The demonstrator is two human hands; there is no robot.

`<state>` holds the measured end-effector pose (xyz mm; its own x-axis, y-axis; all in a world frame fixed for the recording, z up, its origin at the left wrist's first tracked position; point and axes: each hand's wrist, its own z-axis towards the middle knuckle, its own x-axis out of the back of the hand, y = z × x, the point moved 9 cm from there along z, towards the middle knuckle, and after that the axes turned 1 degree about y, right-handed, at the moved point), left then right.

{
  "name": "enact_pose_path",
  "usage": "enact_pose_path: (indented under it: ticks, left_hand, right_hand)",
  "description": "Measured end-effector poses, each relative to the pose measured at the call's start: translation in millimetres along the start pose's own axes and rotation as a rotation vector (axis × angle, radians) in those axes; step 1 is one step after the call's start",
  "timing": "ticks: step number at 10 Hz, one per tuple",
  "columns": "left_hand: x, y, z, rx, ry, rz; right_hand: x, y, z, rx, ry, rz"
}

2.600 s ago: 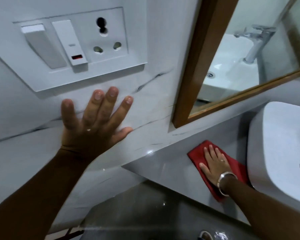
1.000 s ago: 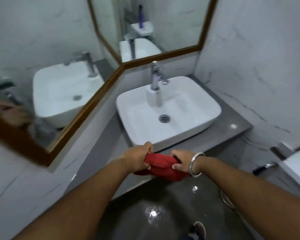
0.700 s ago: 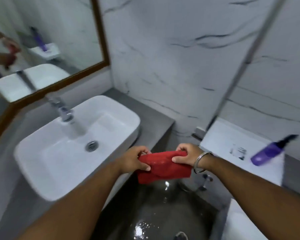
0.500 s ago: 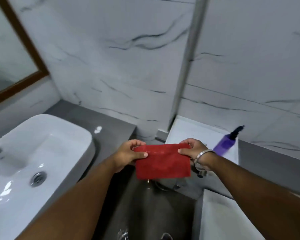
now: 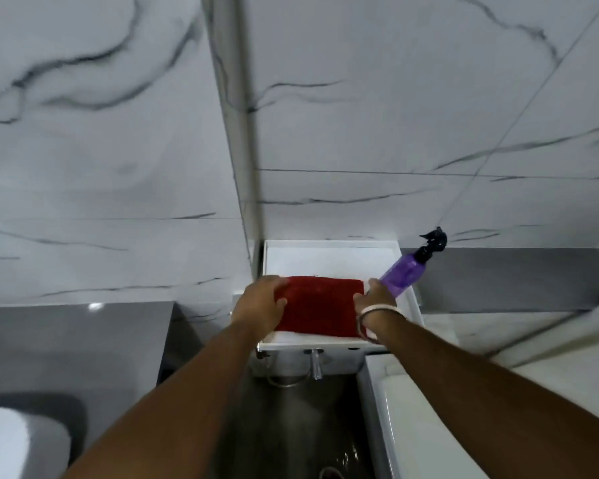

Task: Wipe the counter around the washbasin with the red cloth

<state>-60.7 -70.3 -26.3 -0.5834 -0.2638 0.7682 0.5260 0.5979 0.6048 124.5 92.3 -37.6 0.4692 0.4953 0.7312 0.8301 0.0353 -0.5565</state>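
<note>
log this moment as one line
phase: setting cloth down | red cloth folded on white tank top | left hand, right hand at its ends

A bathroom — marble-veined wall tiles (image 5: pixel 395 98), white cistern lid (image 5: pixel 329 261), washbasin (image 5: pixel 11 440) on grey counter (image 5: pixel 66 340).

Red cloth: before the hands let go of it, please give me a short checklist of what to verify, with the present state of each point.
1. Red cloth folded flat: ok.
2. Cloth lies on the white cistern lid: ok.
3. Left hand and right hand hold opposite edges: ok.
4. Purple spray bottle clear of the right hand: not ok, very close.
5. Counter wiped clean: cannot tell.
</note>
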Motion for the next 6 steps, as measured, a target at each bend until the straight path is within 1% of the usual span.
enact_pose_path:
  ticks: [1, 2, 3, 4, 5, 6]
  left_hand:
    - [-16, 15, 0, -0.152, -0.051, 0.342]
    - [-41, 14, 10, -0.238, -0.097, 0.622]
    - [-52, 11, 16, -0.262, -0.118, 0.717]
    - [-64, 4, 15, -0.271, -0.139, 0.776]
    - [-65, 3, 14, -0.250, -0.142, 0.778]
    - [-56, 16, 12, -0.188, -0.144, 0.777]
  right_hand:
    - [-27, -8, -9, 0.177, -0.088, -0.202]
    - [-64, -11, -10, 0.381, -0.174, -0.570]
    - [-72, -12, 0, 0.430, -0.165, -0.684]
    - [-79, -11, 13, 0.466, -0.157, -0.737]
    - [-80, -11, 17, 0.501, -0.161, -0.760]
    - [-64, -17, 18, 0.567, -0.159, -0.771]
